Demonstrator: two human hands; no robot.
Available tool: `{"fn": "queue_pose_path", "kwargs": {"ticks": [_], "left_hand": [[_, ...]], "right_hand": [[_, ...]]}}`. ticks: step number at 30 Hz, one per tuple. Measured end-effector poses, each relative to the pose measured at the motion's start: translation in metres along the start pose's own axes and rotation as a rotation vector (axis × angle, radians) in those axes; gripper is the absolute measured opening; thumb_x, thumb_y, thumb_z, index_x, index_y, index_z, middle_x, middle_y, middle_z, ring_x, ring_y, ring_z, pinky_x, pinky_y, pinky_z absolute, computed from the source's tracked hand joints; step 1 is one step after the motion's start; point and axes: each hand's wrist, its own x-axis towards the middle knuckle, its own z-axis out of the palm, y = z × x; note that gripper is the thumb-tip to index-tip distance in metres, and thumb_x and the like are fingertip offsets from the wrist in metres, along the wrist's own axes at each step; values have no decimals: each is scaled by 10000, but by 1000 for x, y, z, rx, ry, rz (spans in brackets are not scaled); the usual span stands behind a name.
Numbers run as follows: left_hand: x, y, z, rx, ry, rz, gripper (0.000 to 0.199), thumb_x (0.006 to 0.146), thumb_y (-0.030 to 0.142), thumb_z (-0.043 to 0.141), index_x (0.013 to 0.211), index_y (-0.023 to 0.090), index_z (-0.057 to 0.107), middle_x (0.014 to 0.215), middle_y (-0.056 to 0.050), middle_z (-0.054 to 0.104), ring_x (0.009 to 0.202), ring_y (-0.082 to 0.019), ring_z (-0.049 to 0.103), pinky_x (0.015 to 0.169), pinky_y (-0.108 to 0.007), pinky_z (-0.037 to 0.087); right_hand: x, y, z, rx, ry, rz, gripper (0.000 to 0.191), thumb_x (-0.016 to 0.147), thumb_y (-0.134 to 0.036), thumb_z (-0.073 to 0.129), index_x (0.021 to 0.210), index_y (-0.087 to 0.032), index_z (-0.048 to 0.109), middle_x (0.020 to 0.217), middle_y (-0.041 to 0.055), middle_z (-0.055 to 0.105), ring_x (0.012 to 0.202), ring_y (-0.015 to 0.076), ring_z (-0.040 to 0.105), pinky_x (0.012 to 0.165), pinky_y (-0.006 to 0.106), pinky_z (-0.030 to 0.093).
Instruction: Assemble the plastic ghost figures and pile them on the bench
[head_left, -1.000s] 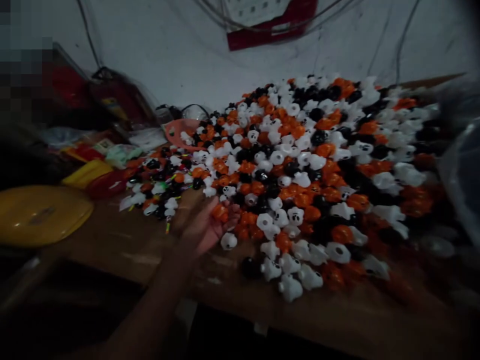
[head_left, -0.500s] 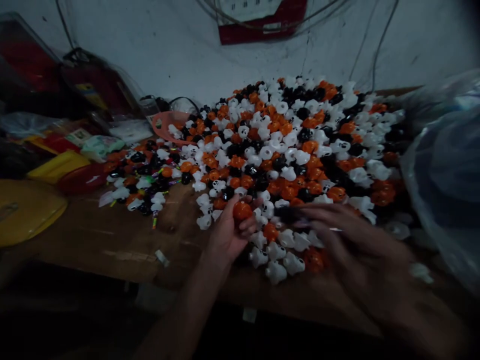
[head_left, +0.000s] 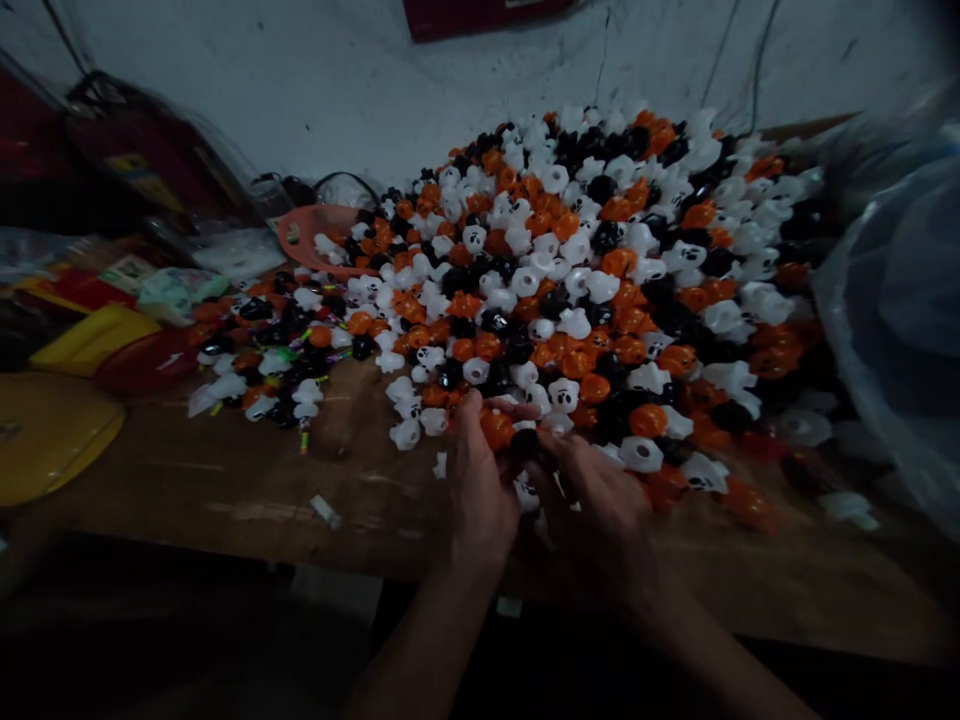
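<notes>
My left hand [head_left: 484, 490] is closed round a small orange pumpkin figure [head_left: 496, 428], at the near edge of a large heap. Against its right side, my right hand [head_left: 600, 500] pinches a small round black piece [head_left: 525, 446]. The two pieces are close together; whether they touch I cannot tell. Around the hands lies the heap of little plastic figures: white ghosts [head_left: 564, 394], orange pumpkins [head_left: 648, 420] and black ones [head_left: 606, 236]. Some white figures show partly beneath my hands.
A smaller pile of figures with coloured sticks [head_left: 304, 440] lies to the left. Beyond it is a tipped pink basket [head_left: 300, 235]. A yellow round lid [head_left: 56, 435] and a red dish [head_left: 142, 358] are at far left. A plastic-lined tub [head_left: 900, 300] stands at right.
My right hand has moved left, bringing the black piece beside the orange pumpkin figure in my left hand. White and orange figures near the front edge have shifted. The view has tilted down slightly.
</notes>
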Motion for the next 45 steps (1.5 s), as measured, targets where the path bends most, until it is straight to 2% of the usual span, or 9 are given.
{"fn": "queue_pose_path", "kwargs": {"ticks": [6, 12, 19, 27, 32, 35, 38, 41, 45], "left_hand": [[-8, -2, 3, 150, 26, 46, 362, 877, 493, 378, 756, 189, 532, 814, -22, 646, 587, -117, 566, 528, -215, 432], [-14, 4, 3, 335, 37, 250, 356, 927, 325, 303, 692, 189, 534, 748, -26, 638, 736, -134, 581, 702, -222, 450], [-12, -5, 2, 271, -4, 210, 329, 911, 289, 333, 658, 192, 519, 690, 2, 633, 665, -133, 586, 597, -210, 446], [-15, -14, 0, 237, 6, 163, 316, 906, 332, 322, 710, 199, 531, 759, -1, 662, 726, -149, 623, 673, -242, 473], [-13, -16, -4, 361, -78, 391, 324, 928, 260, 291, 729, 200, 539, 756, -7, 661, 754, -141, 613, 735, -243, 455], [-7, -18, -4, 438, -158, 586, 295, 913, 166, 307, 725, 198, 533, 753, 1, 663, 749, -129, 607, 757, -238, 443], [0, -18, 0, 475, -182, 687, 315, 901, 126, 304, 693, 192, 531, 716, 2, 657, 733, -125, 602, 766, -233, 441], [5, -13, 3, 458, -212, 595, 349, 921, 212, 319, 673, 180, 563, 695, -15, 641, 724, -132, 597, 736, -232, 455], [6, -5, 0, 306, -322, 259, 302, 877, 393, 479, 754, 147, 603, 820, -41, 647, 590, -92, 533, 500, -182, 412]], "right_hand": [[-11, 5, 9, -46, 17, -59, 308, 862, -162, 549, 1166, -153, 503, 860, 67, 615, 793, 165, 588, 684, 263, 437], [-7, 4, 2, -75, -18, -83, 257, 861, -149, 524, 1117, -136, 539, 753, 28, 551, 658, 121, 516, 586, 244, 360], [-3, 3, -5, -77, -96, -132, 276, 886, -170, 482, 1149, -109, 538, 787, 55, 563, 711, 149, 533, 599, 263, 363], [-11, 1, 5, -77, 36, -73, 244, 875, -122, 509, 1119, -116, 506, 741, 44, 561, 644, 140, 536, 560, 253, 365], [-4, -10, 2, 147, 16, 112, 110, 883, -146, 482, 986, -157, 518, 799, 38, 591, 653, 116, 563, 577, 220, 407], [-1, -16, 0, 382, 21, 388, 38, 878, -182, 502, 897, -178, 535, 798, 23, 579, 665, 111, 545, 601, 211, 427], [3, -14, 0, 620, -42, 657, 122, 884, -277, 517, 827, -173, 544, 737, 12, 568, 641, 115, 522, 564, 214, 420], [5, -4, -3, 666, -116, 650, 157, 893, -307, 510, 850, -164, 558, 697, -1, 550, 587, 102, 487, 527, 208, 398], [3, 16, -15, 472, -197, 357, 146, 884, -250, 544, 1015, -184, 545, 863, 18, 605, 702, 114, 566, 619, 213, 442]]}}
